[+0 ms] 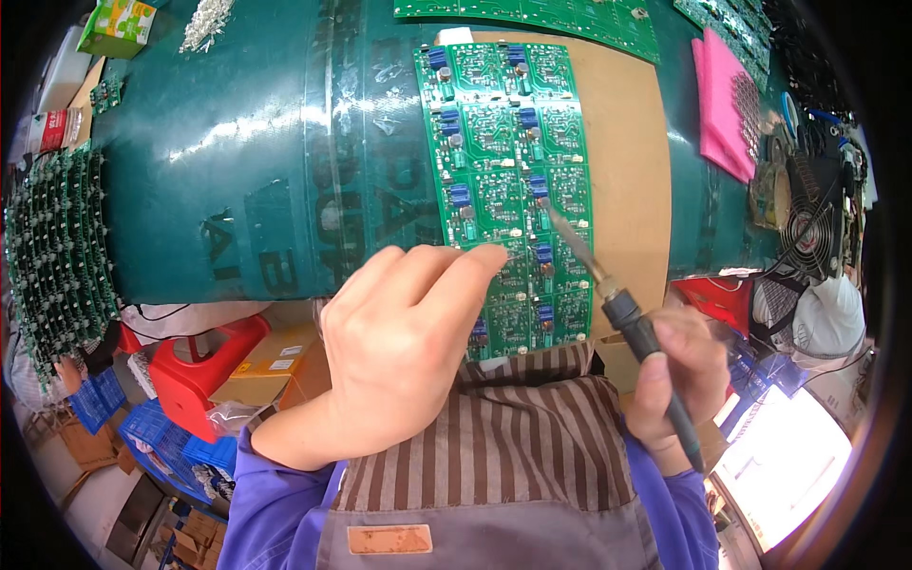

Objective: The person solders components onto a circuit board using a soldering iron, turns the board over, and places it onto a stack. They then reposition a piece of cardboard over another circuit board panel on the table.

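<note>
A panel of green circuit boards (494,204) carrying blue and dark components lies before me on a sheet of brown cardboard (627,171). My right hand (679,370) grips a soldering iron (632,318) by its dark handle. The iron's tip points up and left, over the right column of boards near a blue component; whether it touches cannot be told. My left hand (404,328) is closed, thumb and fingers pinched above the panel's lower left part. What it pinches, if anything, is hidden, and the hand covers some of the boards.
A green mat (237,190) covers the table. Stacked circuit boards (62,256) stand at the far left, and a larger green panel (541,21) lies at the back. Pink foam (724,109) and a fan (809,231) are on the right. Below left stands a red stool (195,375).
</note>
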`<move>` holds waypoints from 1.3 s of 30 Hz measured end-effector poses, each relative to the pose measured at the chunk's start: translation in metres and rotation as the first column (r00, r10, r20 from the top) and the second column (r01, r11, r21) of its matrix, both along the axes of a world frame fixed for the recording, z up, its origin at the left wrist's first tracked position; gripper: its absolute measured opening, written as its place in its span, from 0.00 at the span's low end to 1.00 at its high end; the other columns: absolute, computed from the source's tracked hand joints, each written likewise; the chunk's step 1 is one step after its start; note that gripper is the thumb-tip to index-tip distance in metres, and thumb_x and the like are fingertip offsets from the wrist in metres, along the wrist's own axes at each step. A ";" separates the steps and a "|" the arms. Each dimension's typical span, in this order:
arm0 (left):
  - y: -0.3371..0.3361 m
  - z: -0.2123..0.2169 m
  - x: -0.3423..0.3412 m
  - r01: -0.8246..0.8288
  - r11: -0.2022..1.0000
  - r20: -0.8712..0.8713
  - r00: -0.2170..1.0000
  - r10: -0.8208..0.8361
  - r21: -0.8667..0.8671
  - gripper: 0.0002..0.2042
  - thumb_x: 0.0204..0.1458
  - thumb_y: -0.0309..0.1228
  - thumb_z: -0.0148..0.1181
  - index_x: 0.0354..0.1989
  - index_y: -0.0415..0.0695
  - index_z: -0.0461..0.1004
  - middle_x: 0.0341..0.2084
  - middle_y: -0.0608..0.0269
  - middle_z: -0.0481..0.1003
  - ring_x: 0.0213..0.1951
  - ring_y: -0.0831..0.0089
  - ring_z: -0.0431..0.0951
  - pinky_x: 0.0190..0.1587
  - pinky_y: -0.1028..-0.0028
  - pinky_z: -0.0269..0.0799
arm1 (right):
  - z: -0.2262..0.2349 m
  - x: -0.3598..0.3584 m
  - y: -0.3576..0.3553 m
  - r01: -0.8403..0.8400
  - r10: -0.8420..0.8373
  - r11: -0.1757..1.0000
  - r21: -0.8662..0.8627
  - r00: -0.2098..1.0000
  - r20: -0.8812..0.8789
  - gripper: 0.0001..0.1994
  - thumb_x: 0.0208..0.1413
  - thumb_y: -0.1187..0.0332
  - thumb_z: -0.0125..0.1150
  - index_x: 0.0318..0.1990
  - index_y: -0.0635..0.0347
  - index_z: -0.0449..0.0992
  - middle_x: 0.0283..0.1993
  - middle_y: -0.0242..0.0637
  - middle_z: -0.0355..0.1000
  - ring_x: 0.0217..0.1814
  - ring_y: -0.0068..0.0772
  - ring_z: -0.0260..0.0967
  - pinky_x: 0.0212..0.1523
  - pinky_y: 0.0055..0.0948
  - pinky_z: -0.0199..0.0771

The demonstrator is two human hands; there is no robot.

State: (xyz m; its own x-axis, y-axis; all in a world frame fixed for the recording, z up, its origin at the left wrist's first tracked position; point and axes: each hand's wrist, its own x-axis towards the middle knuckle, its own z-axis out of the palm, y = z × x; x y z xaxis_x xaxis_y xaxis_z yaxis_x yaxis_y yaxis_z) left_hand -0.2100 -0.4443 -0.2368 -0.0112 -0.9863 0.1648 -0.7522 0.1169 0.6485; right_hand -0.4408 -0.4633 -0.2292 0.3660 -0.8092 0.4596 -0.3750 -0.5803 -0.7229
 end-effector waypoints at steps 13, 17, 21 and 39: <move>0.014 -0.010 -0.017 -0.021 0.993 0.047 0.999 0.027 -0.113 0.12 0.37 0.18 0.68 0.32 0.42 0.76 0.39 0.61 0.74 0.25 0.73 0.69 0.28 0.75 0.66 | -0.008 0.002 0.026 -0.009 0.009 0.998 0.062 1.000 0.010 0.10 0.40 0.79 0.60 0.33 0.70 0.73 0.23 0.43 0.70 0.21 0.39 0.69 0.24 0.31 0.72; 0.014 -0.015 -0.018 -0.041 0.995 0.021 0.999 0.043 -0.089 0.12 0.37 0.17 0.67 0.32 0.42 0.76 0.44 0.58 0.72 0.22 0.77 0.67 0.26 0.76 0.65 | -0.008 0.005 0.026 0.015 -0.017 0.998 0.068 0.999 0.028 0.09 0.38 0.80 0.60 0.32 0.70 0.73 0.22 0.43 0.70 0.21 0.39 0.69 0.24 0.31 0.72; 0.011 -0.019 -0.022 -0.049 0.989 0.042 0.998 0.056 -0.136 0.12 0.37 0.17 0.68 0.31 0.42 0.76 0.44 0.59 0.72 0.21 0.77 0.65 0.26 0.76 0.65 | -0.008 0.006 0.024 0.018 -0.019 0.998 0.062 1.000 0.018 0.09 0.38 0.79 0.60 0.31 0.70 0.73 0.22 0.43 0.70 0.20 0.40 0.69 0.23 0.31 0.71; 0.008 -0.016 -0.021 -0.046 0.994 0.041 0.998 0.050 -0.099 0.10 0.39 0.18 0.68 0.30 0.41 0.77 0.37 0.61 0.72 0.21 0.75 0.67 0.25 0.75 0.66 | -0.001 0.007 0.022 -0.009 0.011 0.998 0.069 1.000 -0.027 0.09 0.40 0.79 0.61 0.32 0.70 0.73 0.23 0.41 0.70 0.21 0.38 0.69 0.23 0.30 0.71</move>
State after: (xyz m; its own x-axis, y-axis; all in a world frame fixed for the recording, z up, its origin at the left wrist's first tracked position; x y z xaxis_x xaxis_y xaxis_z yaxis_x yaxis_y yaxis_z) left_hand -0.2308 -0.4359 -0.2532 0.0268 -0.9648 0.2615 -0.7854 0.1415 0.6026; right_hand -0.4338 -0.4410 -0.2299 0.3856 -0.8351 0.3923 -0.3897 -0.5328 -0.7512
